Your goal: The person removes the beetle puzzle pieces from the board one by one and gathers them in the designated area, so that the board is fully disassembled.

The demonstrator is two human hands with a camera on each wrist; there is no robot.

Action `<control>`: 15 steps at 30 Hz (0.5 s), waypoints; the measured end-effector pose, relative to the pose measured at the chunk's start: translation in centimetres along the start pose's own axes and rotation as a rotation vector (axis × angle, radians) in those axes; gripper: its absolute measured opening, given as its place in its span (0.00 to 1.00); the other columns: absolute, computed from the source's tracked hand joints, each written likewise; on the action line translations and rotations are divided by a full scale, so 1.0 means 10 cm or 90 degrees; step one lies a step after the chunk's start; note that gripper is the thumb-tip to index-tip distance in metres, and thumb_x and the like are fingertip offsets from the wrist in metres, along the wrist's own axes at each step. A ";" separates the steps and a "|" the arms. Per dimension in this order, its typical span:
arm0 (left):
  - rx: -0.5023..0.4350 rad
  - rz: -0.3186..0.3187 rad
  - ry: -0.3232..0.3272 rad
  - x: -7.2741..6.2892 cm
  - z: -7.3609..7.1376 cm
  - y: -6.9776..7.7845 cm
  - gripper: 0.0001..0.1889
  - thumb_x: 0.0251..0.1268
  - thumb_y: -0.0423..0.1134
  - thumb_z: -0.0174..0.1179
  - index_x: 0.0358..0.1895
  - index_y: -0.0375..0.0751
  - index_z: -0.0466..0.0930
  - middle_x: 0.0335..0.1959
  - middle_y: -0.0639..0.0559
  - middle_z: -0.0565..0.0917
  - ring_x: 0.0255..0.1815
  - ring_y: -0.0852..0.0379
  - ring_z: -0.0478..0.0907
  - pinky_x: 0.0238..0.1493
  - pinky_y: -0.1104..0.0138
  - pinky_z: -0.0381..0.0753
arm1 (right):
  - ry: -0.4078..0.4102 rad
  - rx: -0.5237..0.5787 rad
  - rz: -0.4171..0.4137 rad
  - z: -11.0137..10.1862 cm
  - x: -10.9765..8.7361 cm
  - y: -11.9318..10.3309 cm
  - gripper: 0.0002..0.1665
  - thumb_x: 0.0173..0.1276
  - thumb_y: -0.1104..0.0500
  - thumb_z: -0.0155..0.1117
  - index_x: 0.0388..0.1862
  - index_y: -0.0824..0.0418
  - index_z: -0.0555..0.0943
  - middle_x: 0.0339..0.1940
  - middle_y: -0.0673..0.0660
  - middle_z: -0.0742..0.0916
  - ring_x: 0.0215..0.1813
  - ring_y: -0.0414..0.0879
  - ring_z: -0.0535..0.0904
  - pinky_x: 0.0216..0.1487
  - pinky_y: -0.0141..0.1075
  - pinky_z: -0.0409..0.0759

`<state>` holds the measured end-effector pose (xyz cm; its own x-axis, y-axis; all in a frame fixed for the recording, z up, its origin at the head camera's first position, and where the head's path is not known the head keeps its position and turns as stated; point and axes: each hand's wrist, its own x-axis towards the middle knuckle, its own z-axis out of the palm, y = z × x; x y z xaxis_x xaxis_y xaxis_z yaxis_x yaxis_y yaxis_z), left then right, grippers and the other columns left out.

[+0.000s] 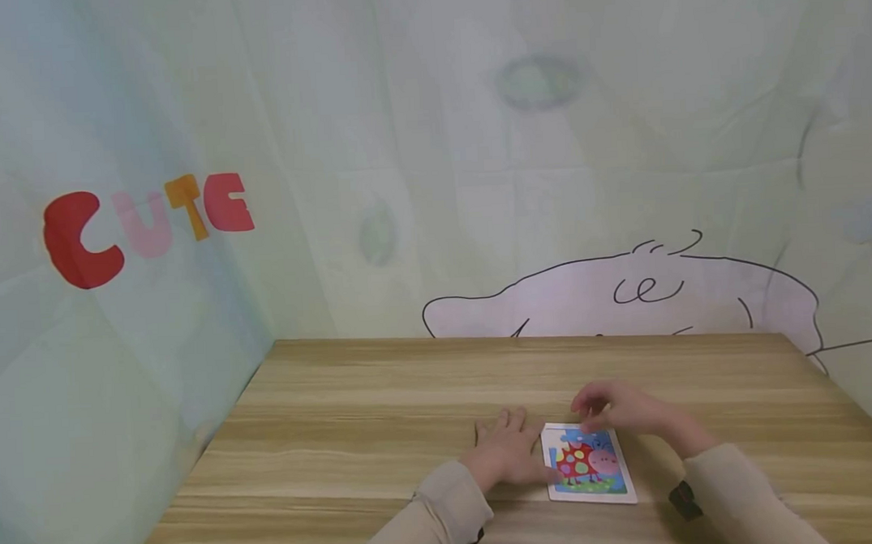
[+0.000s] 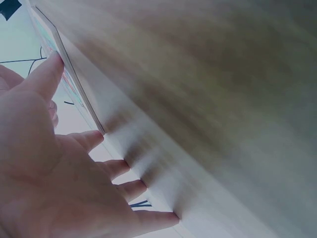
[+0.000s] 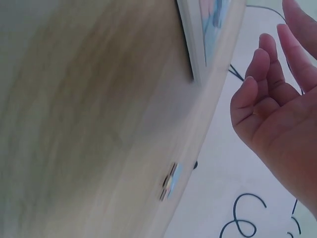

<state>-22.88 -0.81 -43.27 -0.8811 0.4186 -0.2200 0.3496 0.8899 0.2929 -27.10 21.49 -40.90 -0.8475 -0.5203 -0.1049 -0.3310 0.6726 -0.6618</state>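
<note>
A small picture puzzle [image 1: 591, 486] in a white frame lies flat on the table, showing a red spotted ladybird on blue and green. My left hand [image 1: 508, 451] is spread at its left side, fingertips on the tabletop. The left thumb [image 2: 48, 74] rests over the frame's edge. Above the puzzle's far edge hovers my right hand [image 1: 621, 408], fingers loosely bent. The right wrist view shows no object in the right fingers [image 3: 270, 74]; its thumb and index tips are partly out of that view.
A small flat piece [image 3: 171, 182] with a light blue side lies on the wooden table [image 1: 341, 438], apart from the puzzle. A printed cloth backdrop [image 1: 416, 159] stands behind the table's far edge and along the left. A dark wrist device [image 1: 685, 500] hangs below the right sleeve.
</note>
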 end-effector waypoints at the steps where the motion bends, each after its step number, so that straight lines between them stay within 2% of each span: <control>1: 0.000 0.001 0.000 0.00 0.00 0.00 0.45 0.53 0.71 0.59 0.72 0.54 0.63 0.76 0.45 0.56 0.76 0.39 0.50 0.68 0.35 0.49 | -0.007 0.004 -0.002 0.01 0.01 -0.01 0.17 0.58 0.57 0.72 0.46 0.59 0.81 0.40 0.51 0.83 0.42 0.46 0.75 0.44 0.40 0.76; 9: -0.002 -0.001 -0.003 -0.01 -0.01 0.01 0.45 0.53 0.71 0.59 0.72 0.53 0.63 0.76 0.45 0.57 0.76 0.39 0.50 0.68 0.35 0.49 | -0.036 0.011 0.028 0.14 0.08 0.00 0.15 0.57 0.60 0.73 0.43 0.56 0.82 0.40 0.49 0.84 0.45 0.45 0.76 0.50 0.46 0.77; 15: 0.004 -0.002 -0.007 -0.01 -0.02 0.00 0.45 0.54 0.71 0.58 0.72 0.52 0.63 0.76 0.45 0.56 0.76 0.39 0.50 0.68 0.35 0.49 | -0.045 0.004 0.044 0.20 0.13 0.02 0.12 0.57 0.60 0.73 0.40 0.54 0.82 0.38 0.48 0.82 0.43 0.46 0.73 0.48 0.43 0.75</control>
<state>-22.83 -0.90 -43.11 -0.8787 0.4181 -0.2304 0.3493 0.8921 0.2866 -27.49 19.90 -42.63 -0.8364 -0.5092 -0.2027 -0.2705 0.7052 -0.6554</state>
